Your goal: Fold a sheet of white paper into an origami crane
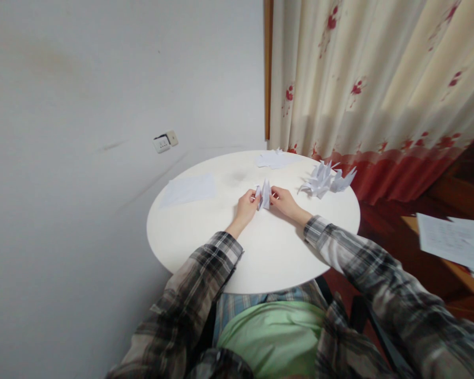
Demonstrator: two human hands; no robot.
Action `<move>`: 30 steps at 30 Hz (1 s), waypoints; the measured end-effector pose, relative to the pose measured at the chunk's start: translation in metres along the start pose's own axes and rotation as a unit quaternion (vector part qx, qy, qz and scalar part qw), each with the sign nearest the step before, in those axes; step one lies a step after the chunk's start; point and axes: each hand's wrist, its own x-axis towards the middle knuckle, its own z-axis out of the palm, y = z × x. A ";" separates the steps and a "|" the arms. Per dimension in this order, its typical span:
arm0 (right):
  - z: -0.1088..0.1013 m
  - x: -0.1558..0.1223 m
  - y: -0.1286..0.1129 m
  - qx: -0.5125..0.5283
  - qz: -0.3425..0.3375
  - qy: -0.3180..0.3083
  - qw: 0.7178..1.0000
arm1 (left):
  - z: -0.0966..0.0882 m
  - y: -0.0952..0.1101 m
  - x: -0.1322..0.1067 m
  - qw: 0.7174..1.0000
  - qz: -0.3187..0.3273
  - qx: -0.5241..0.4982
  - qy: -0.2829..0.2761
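Note:
A folded white paper crane (265,195) is held between my two hands above the middle of the round white table (268,263). My left hand (247,206) pinches its left side, thumb and fingers closed on the paper. From the other side, my right hand (284,201) grips the right edge with bent fingers. The tall pointed part of the fold stands upright between them. To the right of my right hand lies a cluster of folded paper cranes (324,180), their points overlapping.
A flat white sheet (189,188) lies at the table's left. More paper (274,159) rests near the far edge. A wall with a socket (161,143) stands close on the left, a patterned curtain (363,95) behind. Written sheets (450,239) lie on wooden furniture at right.

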 end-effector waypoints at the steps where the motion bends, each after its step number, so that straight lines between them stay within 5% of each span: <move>1: 0.000 0.000 0.000 -0.001 0.002 -0.001 1.000 | 0.000 -0.001 0.000 1.000 0.002 -0.001 0.000; 30: 0.001 0.001 0.002 0.005 0.002 -0.002 1.000 | 0.000 -0.001 0.000 1.000 0.005 -0.006 -0.007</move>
